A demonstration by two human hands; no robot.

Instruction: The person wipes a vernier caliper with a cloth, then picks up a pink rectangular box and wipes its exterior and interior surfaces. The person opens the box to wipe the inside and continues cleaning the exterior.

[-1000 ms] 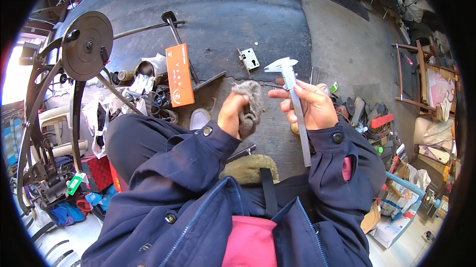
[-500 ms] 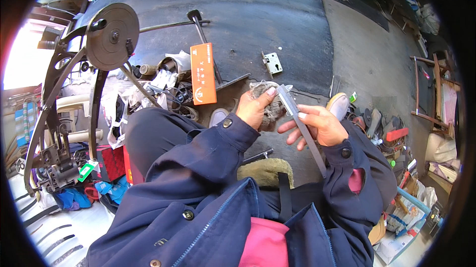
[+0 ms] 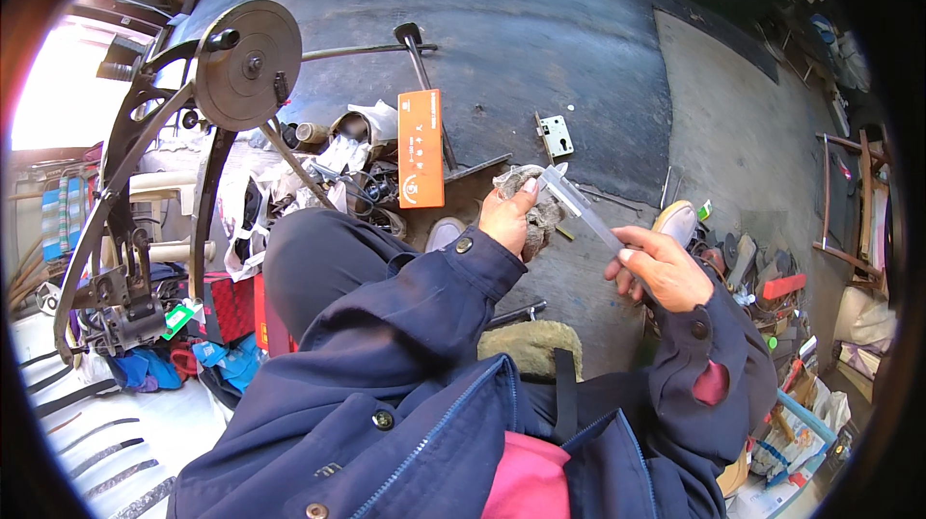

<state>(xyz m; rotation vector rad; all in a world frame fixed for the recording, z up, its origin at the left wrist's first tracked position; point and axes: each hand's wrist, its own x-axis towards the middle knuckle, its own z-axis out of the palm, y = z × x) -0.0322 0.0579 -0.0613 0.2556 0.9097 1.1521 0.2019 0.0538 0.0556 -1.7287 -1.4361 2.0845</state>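
A steel vernier caliper (image 3: 585, 209) slants between my hands, jaws at the upper left and beam running down to the right. My left hand (image 3: 507, 218) is closed around a crumpled grey rag (image 3: 547, 226), its thumb against the caliper's jaw end. With fingers bent around the lower beam, my right hand (image 3: 667, 266) grips the caliper; its palm hides the far end. Beyond my hands, a metal mortise lock (image 3: 555, 136) lies on the dark floor. An orange box (image 3: 421, 149) stands to the left of it.
A black hand-cranked machine with a large wheel (image 3: 248, 66) rises at my left. Beside it lie bags and scrap. A long-handled hammer (image 3: 413, 46) is behind the orange box. Tools and a red block (image 3: 783, 286) clutter the floor at my right, near a blue-edged bin (image 3: 810, 411).
My right hand has slid down the caliper's beam, away from the jaws, and its fingers have closed in. The left hand keeps its hold. The whole view has shifted slightly.
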